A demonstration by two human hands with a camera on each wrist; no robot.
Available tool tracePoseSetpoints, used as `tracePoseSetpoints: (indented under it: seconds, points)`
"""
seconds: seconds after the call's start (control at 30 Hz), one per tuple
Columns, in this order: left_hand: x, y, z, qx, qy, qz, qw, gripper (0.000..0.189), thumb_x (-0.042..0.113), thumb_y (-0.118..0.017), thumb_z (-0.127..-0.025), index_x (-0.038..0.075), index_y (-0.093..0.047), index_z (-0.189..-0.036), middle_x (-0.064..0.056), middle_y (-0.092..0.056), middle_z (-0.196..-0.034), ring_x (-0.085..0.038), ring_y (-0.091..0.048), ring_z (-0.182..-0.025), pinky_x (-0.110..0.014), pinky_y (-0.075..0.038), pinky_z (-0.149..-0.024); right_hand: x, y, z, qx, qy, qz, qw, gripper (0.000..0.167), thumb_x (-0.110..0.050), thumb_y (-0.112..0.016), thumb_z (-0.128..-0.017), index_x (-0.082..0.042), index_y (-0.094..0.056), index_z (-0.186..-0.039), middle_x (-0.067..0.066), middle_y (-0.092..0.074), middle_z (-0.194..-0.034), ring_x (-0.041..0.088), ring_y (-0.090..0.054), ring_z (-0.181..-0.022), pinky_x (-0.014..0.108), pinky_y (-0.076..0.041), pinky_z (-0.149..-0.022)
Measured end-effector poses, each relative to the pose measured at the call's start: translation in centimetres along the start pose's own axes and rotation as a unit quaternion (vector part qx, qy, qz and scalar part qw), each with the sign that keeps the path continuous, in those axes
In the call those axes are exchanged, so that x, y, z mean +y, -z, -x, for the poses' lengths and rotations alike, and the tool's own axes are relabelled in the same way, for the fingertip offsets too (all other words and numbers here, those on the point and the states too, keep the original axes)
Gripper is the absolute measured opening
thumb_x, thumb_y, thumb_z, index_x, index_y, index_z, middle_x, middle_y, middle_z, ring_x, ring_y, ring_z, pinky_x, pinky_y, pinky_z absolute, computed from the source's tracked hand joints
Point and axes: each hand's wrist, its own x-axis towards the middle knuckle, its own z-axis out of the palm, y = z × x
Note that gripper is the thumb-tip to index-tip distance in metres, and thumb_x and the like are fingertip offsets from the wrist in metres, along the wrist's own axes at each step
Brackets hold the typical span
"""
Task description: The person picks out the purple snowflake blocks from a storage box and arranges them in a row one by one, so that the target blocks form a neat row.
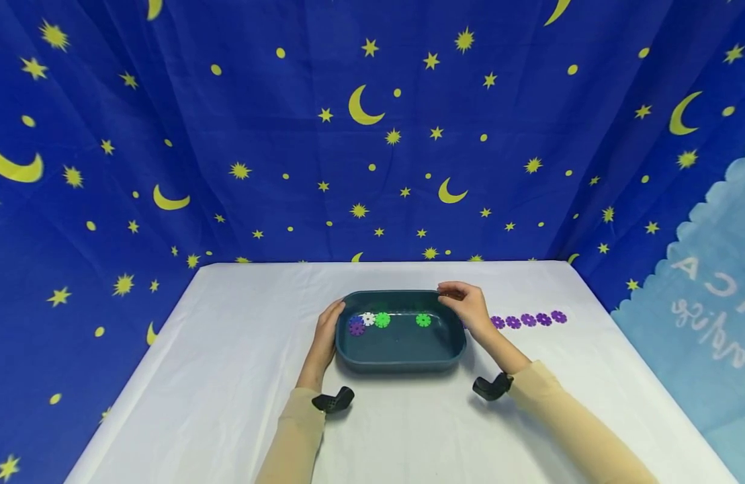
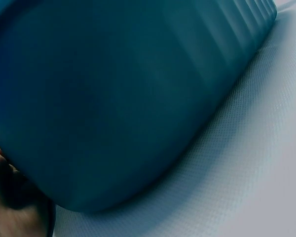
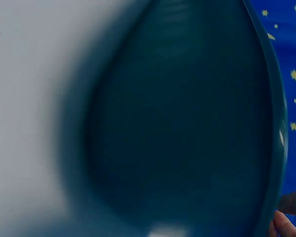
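A dark teal plastic basin (image 1: 401, 366) is held between both hands over the white table. My left hand (image 1: 325, 339) grips its left end, the fingers along the outer wall. At the far right corner, my right hand (image 1: 469, 309) holds the rim with bent fingers. Inside lie flower-shaped plastic discs: a purple one (image 1: 357, 329) partly over a blue one, a white one (image 1: 368, 319), and two green ones, the right one (image 1: 423, 320) apart. The basin's outer wall (image 2: 113, 98) fills most of the left wrist view. In the right wrist view, fingertips (image 3: 284, 226) show beside the rim.
Right of the basin, a row of several purple flower discs (image 1: 528, 319) lies on the white tablecloth (image 1: 239, 376); its left end is hidden by the right hand. A blue star-and-moon curtain (image 1: 299, 154) stands behind, with a light blue cloth (image 1: 711, 302) at the right.
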Motion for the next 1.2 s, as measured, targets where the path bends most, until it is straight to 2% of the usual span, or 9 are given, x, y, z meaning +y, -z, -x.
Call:
tracePoseSetpoints:
  seconds: [0.13, 0.3, 0.37, 0.57, 0.83, 0.97, 1.07, 1.2]
  points:
    - [0.1, -0.1, 0.0, 0.002, 0.001, 0.002, 1.0000, 0.050, 0.024, -0.044, -0.101, -0.006, -0.038, -0.141, -0.024, -0.036, -0.149, -0.034, -0.028, -0.143, -0.045, -0.021, -0.121, -2.0, -1.3, 0.7, -0.012, 0.008, -0.004, 0.9999, 0.028, 0.007, -0.063, -0.083, 0.017, -0.061, -0.110, 0.035, -0.063, -0.109, 0.026, -0.066, -0.095, 0.006, -0.048, -0.073]
    - [1.7, -0.5, 0.9, -0.008, 0.009, 0.002, 0.9999, 0.048, 0.018, -0.042, -0.101, -0.010, -0.037, -0.140, -0.027, -0.035, -0.148, -0.036, -0.028, -0.142, -0.046, -0.022, -0.121, -2.8, -2.9, 1.0, -0.039, 0.019, -0.011, 0.9990, 0.028, 0.008, -0.063, -0.083, 0.016, -0.062, -0.110, 0.035, -0.064, -0.108, 0.034, -0.064, -0.097, 0.006, -0.048, -0.073]
    - [1.9, -0.5, 0.9, -0.009, 0.010, 0.003, 0.9999, 0.047, 0.016, -0.041, -0.101, -0.011, -0.036, -0.140, -0.028, -0.035, -0.148, -0.036, -0.028, -0.142, -0.046, -0.022, -0.121, -2.5, -3.6, 0.7, -0.051, 0.027, -0.014, 0.9982, 0.028, 0.008, -0.063, -0.082, 0.016, -0.062, -0.109, 0.034, -0.064, -0.107, 0.036, -0.064, -0.097, 0.007, -0.049, -0.073]
    - [0.2, -0.1, -0.1, -0.001, -0.001, 0.015, 0.9999, 0.048, 0.020, -0.043, -0.101, -0.008, -0.039, -0.140, -0.026, -0.038, -0.147, -0.033, -0.031, -0.141, -0.044, -0.022, -0.121, 0.1, -6.3, -0.8, -0.068, 0.063, -0.015, 0.9956, 0.027, 0.006, -0.068, -0.080, 0.013, -0.065, -0.106, 0.031, -0.067, -0.102, 0.034, -0.066, -0.093, 0.014, -0.054, -0.074]
    - [0.0, -0.2, -0.2, 0.006, -0.008, 0.009, 0.9999, 0.049, 0.022, -0.044, -0.100, -0.007, -0.040, -0.139, -0.025, -0.040, -0.146, -0.034, -0.033, -0.140, -0.045, -0.024, -0.120, 0.6, -9.2, -0.8, -0.086, 0.101, 0.010, 0.9911, 0.025, 0.005, -0.070, -0.078, 0.007, -0.068, -0.103, 0.024, -0.070, -0.100, 0.035, -0.067, -0.092, 0.035, -0.058, -0.082]
    - [0.0, -0.1, -0.2, 0.007, -0.010, 0.011, 0.9999, 0.048, 0.021, -0.044, -0.100, -0.008, -0.041, -0.138, -0.026, -0.041, -0.145, -0.034, -0.035, -0.139, -0.045, -0.026, -0.119, 0.3, -10.4, -0.9, -0.095, 0.115, 0.019, 0.9886, 0.025, 0.005, -0.070, -0.078, 0.007, -0.068, -0.103, 0.023, -0.071, -0.099, 0.035, -0.067, -0.092, 0.041, -0.058, -0.082]
    - [0.1, -0.1, -0.2, 0.002, -0.005, 0.015, 0.9999, 0.047, 0.021, -0.043, -0.101, -0.007, -0.041, -0.139, -0.025, -0.041, -0.145, -0.033, -0.035, -0.138, -0.043, -0.027, -0.119, 0.2, -11.4, -1.0, -0.119, 0.124, 0.025, 0.9848, 0.026, 0.006, -0.070, -0.078, 0.008, -0.067, -0.103, 0.024, -0.070, -0.100, 0.036, -0.067, -0.094, 0.042, -0.057, -0.084]
    - [0.2, 0.0, -0.1, -0.006, 0.003, 0.018, 0.9998, 0.047, 0.021, -0.042, -0.101, -0.005, -0.039, -0.141, -0.023, -0.039, -0.147, -0.030, -0.035, -0.139, -0.042, -0.027, -0.119, 0.3, -12.6, -1.4, -0.167, 0.140, 0.046, 0.9749, 0.028, 0.007, -0.069, -0.077, 0.010, -0.066, -0.105, 0.025, -0.070, -0.102, 0.036, -0.067, -0.097, 0.041, -0.057, -0.086]
